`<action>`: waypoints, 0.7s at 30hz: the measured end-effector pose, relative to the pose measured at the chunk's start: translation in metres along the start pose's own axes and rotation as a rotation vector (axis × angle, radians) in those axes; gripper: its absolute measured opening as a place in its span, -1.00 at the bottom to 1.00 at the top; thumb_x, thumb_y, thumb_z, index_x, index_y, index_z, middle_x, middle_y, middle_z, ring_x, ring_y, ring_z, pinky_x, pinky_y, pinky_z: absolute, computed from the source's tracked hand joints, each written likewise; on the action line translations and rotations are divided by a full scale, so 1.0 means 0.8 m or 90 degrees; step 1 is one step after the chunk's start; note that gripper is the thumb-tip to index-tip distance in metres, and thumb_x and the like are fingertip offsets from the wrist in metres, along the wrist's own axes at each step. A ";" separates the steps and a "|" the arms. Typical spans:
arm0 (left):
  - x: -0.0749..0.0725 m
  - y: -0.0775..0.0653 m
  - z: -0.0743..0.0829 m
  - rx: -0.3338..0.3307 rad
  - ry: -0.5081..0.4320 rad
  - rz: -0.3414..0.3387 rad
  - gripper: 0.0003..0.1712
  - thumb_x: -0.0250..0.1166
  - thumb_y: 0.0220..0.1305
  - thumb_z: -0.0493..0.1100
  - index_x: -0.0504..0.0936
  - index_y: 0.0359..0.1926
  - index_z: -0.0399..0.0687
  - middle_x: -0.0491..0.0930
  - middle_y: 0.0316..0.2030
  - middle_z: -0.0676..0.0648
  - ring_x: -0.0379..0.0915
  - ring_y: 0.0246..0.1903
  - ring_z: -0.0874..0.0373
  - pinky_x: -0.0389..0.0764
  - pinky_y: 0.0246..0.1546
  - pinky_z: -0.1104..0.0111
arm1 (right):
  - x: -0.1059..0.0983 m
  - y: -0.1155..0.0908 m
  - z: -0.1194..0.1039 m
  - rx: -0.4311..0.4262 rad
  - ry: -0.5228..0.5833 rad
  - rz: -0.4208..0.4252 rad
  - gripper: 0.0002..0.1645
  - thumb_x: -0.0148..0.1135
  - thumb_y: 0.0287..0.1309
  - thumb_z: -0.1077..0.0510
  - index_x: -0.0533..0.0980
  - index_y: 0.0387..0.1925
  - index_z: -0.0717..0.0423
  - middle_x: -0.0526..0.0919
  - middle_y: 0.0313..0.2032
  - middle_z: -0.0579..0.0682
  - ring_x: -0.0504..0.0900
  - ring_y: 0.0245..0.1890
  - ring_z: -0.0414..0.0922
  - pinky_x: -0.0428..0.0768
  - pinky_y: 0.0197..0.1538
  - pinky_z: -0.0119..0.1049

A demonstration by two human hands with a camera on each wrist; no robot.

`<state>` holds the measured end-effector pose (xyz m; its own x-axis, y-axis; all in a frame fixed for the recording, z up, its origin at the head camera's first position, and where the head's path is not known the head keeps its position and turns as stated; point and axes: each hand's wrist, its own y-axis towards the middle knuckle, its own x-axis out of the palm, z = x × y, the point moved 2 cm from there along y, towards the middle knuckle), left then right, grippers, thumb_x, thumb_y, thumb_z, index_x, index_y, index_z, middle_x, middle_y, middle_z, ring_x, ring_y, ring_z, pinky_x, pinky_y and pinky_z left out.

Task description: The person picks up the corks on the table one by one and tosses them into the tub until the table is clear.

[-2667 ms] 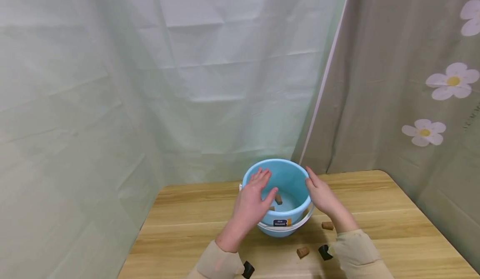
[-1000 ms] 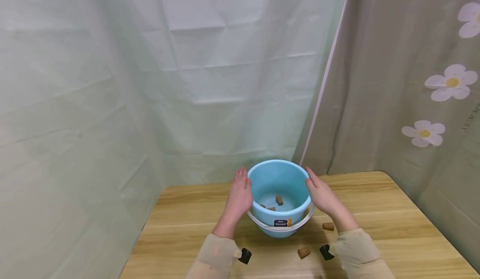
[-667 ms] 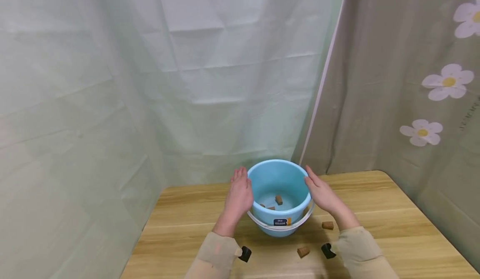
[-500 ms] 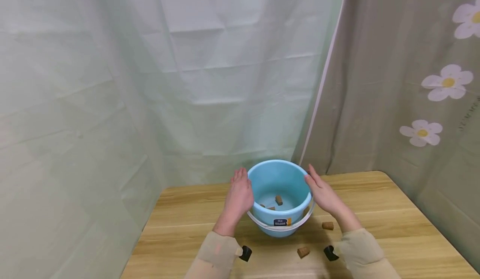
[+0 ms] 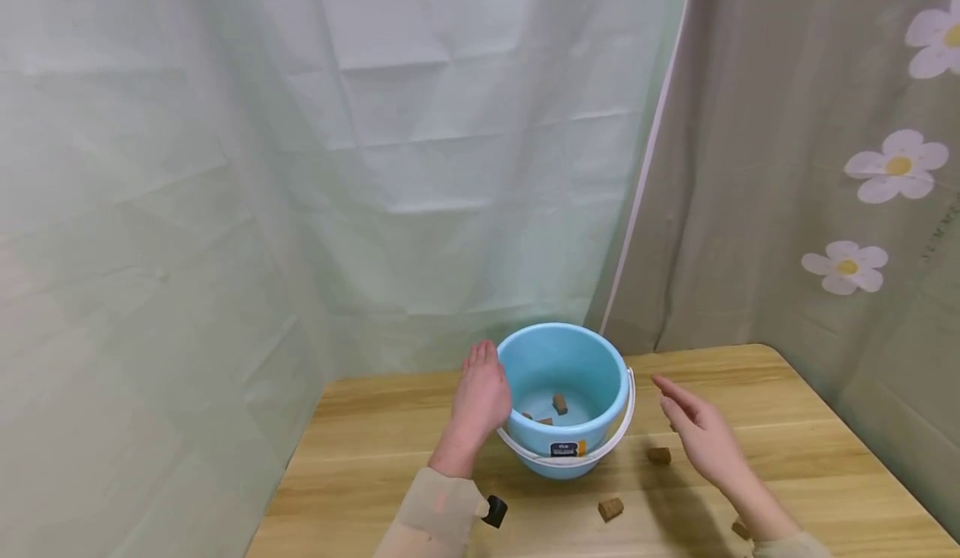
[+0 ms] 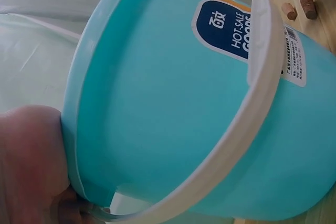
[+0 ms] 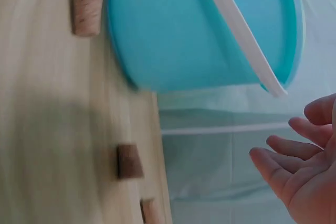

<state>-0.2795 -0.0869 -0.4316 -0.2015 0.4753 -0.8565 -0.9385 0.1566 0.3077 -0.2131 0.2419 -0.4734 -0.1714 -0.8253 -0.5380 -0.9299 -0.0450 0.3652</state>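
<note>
A light blue bucket [image 5: 564, 441] with a white handle [image 5: 626, 412] stands upright on the wooden table. At its left rim, my left hand [image 5: 482, 391] holds on; in the left wrist view its fingers sit by the handle's end, partly in shadow. My right hand [image 5: 705, 437] hovers to the right of the bucket, apart from it, fingers extended and holding nothing. Inside, on the bucket's floor, lie a cork [image 5: 559, 404] and a couple more, partly hidden by the front wall. Corks also lie outside, one cork [image 5: 659, 455] below the right hand and another cork [image 5: 611, 509] in front.
One more cork [image 5: 741, 529] peeks out beside the right forearm. A black piece [image 5: 495, 511] sits at the left sleeve. Behind the wooden table [image 5: 375, 458] hang a pale green curtain [image 5: 450, 208] and a grey-brown one [image 5: 735, 208] with white flowers.
My right hand has left the bucket's right rim and moved right and toward me. Earlier, my left hand went from over the bucket's opening to its left rim, where it stays.
</note>
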 end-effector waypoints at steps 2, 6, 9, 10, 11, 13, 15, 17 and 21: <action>-0.001 0.000 0.002 -0.008 -0.006 -0.003 -0.43 -0.07 0.66 -0.28 0.26 0.47 -0.67 0.30 0.47 -0.54 0.15 0.53 -0.43 0.21 0.54 -0.19 | -0.011 -0.012 0.004 0.011 -0.010 0.007 -0.48 -0.02 0.72 0.06 0.48 0.47 0.24 0.58 0.36 0.24 0.59 0.28 0.16 0.42 0.09 -0.69; -0.003 -0.002 0.006 -0.015 -0.001 -0.010 -0.42 -0.06 0.66 -0.29 0.25 0.47 -0.68 0.29 0.47 -0.55 0.15 0.53 -0.43 0.22 0.54 -0.18 | -0.033 -0.031 0.012 0.023 -0.036 -0.003 -0.46 -0.03 0.73 0.03 0.48 0.47 0.25 0.56 0.37 0.28 0.48 0.35 0.23 0.28 0.09 -0.80; -0.005 -0.004 0.007 -0.025 0.008 -0.018 -0.42 -0.06 0.65 -0.29 0.23 0.48 -0.68 0.28 0.48 -0.55 0.15 0.54 -0.42 0.22 0.54 -0.16 | -0.042 -0.044 0.019 0.022 -0.073 -0.032 -0.45 -0.01 0.72 0.03 0.48 0.45 0.29 0.54 0.39 0.31 0.45 0.36 0.29 0.25 0.08 -0.82; -0.005 -0.005 0.008 -0.027 0.013 -0.022 -0.41 -0.06 0.64 -0.29 0.23 0.48 -0.68 0.28 0.48 -0.55 0.15 0.54 -0.42 0.22 0.54 -0.15 | -0.045 -0.048 0.022 0.020 -0.088 -0.042 -0.46 0.01 0.71 0.04 0.49 0.44 0.30 0.54 0.38 0.33 0.47 0.35 0.30 0.26 0.08 -0.82; -0.006 -0.006 0.008 -0.030 0.016 -0.026 -0.40 -0.06 0.63 -0.30 0.22 0.49 -0.68 0.28 0.48 -0.55 0.15 0.54 -0.42 0.22 0.55 -0.14 | -0.047 -0.053 0.024 0.019 -0.107 -0.052 -0.47 0.03 0.70 0.04 0.50 0.43 0.30 0.54 0.38 0.33 0.49 0.34 0.30 0.30 0.07 -0.79; -0.007 -0.007 0.010 -0.033 0.021 -0.030 -0.39 -0.05 0.59 -0.32 0.21 0.49 -0.68 0.27 0.49 -0.55 0.16 0.53 -0.42 0.22 0.55 -0.13 | -0.051 -0.064 0.027 0.006 -0.145 -0.069 -0.49 0.08 0.68 0.06 0.53 0.40 0.30 0.56 0.36 0.33 0.55 0.30 0.29 0.41 0.06 -0.71; -0.009 -0.008 0.011 -0.035 0.018 -0.031 -0.37 -0.05 0.55 -0.33 0.20 0.49 -0.68 0.28 0.49 -0.55 0.16 0.53 -0.42 0.23 0.55 -0.13 | -0.056 -0.075 0.031 -0.006 -0.187 -0.088 -0.52 0.15 0.64 0.08 0.57 0.38 0.27 0.61 0.32 0.30 0.63 0.24 0.23 0.55 0.03 -0.60; -0.010 -0.009 0.013 -0.038 0.016 -0.030 -0.36 -0.04 0.52 -0.35 0.20 0.50 -0.68 0.28 0.48 -0.55 0.17 0.52 -0.43 0.23 0.55 -0.12 | -0.059 -0.087 0.038 -0.036 -0.233 -0.096 -0.55 0.25 0.57 0.10 0.62 0.32 0.24 0.69 0.25 0.24 0.72 0.16 0.08 0.65 -0.02 -0.48; -0.010 -0.010 0.017 -0.041 0.022 -0.031 -0.35 0.00 0.51 -0.35 0.21 0.50 -0.66 0.29 0.48 -0.53 0.20 0.52 -0.41 0.24 0.54 -0.12 | -0.066 -0.106 0.061 -0.078 -0.303 -0.176 -0.57 0.32 0.50 0.13 0.66 0.24 0.30 0.76 0.11 0.23 0.76 -0.01 -0.25 0.73 -0.13 -0.39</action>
<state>-0.2669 -0.0802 -0.4220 -0.1629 0.4383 -0.8839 -0.9635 0.1224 0.2383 -0.1415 0.3166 -0.5132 -0.0813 -0.4308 -0.8988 -0.9215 -0.3111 0.2325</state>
